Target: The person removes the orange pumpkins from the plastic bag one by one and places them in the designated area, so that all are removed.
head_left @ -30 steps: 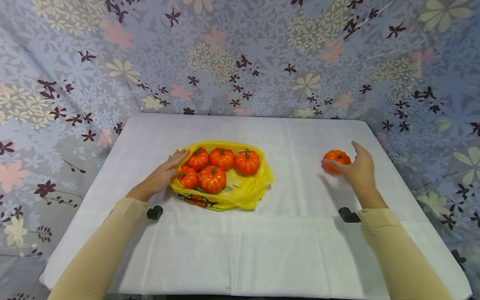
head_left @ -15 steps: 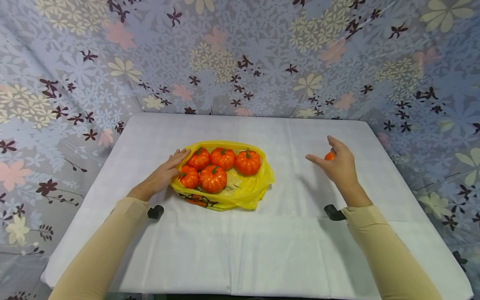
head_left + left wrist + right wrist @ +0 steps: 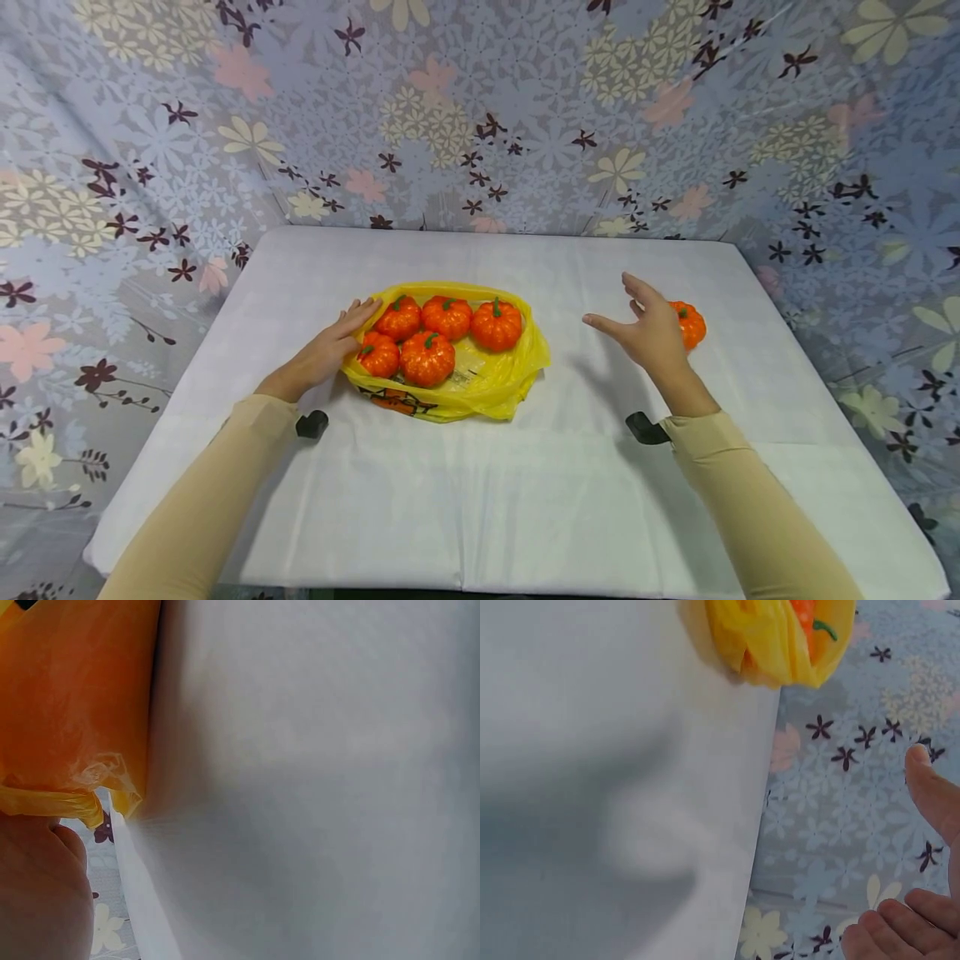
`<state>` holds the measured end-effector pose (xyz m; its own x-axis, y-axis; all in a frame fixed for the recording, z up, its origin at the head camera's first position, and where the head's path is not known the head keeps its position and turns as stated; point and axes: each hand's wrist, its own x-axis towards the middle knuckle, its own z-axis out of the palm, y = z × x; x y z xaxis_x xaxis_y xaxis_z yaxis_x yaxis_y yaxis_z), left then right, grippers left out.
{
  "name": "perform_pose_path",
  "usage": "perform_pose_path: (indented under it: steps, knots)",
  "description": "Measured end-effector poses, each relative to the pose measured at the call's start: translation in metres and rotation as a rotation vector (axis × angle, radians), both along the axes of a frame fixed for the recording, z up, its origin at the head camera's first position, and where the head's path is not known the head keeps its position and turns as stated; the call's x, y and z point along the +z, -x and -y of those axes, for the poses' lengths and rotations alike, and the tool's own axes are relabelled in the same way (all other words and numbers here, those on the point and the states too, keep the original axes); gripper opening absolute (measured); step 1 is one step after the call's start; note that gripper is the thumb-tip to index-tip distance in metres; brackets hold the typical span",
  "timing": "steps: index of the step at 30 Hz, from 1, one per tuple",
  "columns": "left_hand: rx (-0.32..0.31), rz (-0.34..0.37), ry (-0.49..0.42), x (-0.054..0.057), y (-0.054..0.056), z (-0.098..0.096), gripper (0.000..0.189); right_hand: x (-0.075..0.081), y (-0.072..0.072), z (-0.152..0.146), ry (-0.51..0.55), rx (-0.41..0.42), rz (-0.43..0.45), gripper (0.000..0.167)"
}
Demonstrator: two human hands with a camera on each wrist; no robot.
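A yellow plastic bag (image 3: 491, 396), its mouth spread wide, holds several small orange pumpkins (image 3: 426, 359) with green stems. My left hand (image 3: 324, 350) rests on the bag's left side, its fingers straight along the rim. In the left wrist view, orange shows through the bag's wall (image 3: 75, 697) beside that hand (image 3: 41, 892). My right hand (image 3: 651, 333) is over the table right of the bag, thumb and fingers spread apart, holding nothing. Just to its right lies a single pumpkin (image 3: 691, 326), partly hidden behind the hand.
A white cloth covers the table (image 3: 525, 500). Floral fabric (image 3: 480, 117) hangs behind the table and down both sides. Dark wrist cameras (image 3: 312, 425) sit at both cuffs.
My right hand has moved left, passing in front of the lone pumpkin, which stays where it was and shows again on the hand's right. The left hand and bag have not moved.
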<state>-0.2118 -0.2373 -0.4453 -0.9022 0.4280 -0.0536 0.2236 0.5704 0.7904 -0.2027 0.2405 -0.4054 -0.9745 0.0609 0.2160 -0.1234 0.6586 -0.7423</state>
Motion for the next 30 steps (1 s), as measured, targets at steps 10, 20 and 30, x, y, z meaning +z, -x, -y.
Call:
perform_pose_path:
  steps: [10,20,30]
  knots:
    - [0.029,0.044,-0.006,0.0,-0.001,0.001,0.071,-0.008,0.004,0.03,0.057,0.113,-0.01,0.093]
    - [0.03,0.059,-0.014,0.001,-0.001,0.0,0.071,-0.015,0.008,0.058,0.127,0.219,0.026,0.086]
    - [0.032,0.062,-0.003,-0.001,0.001,0.0,0.071,-0.025,0.011,0.082,0.189,0.266,0.06,0.083]
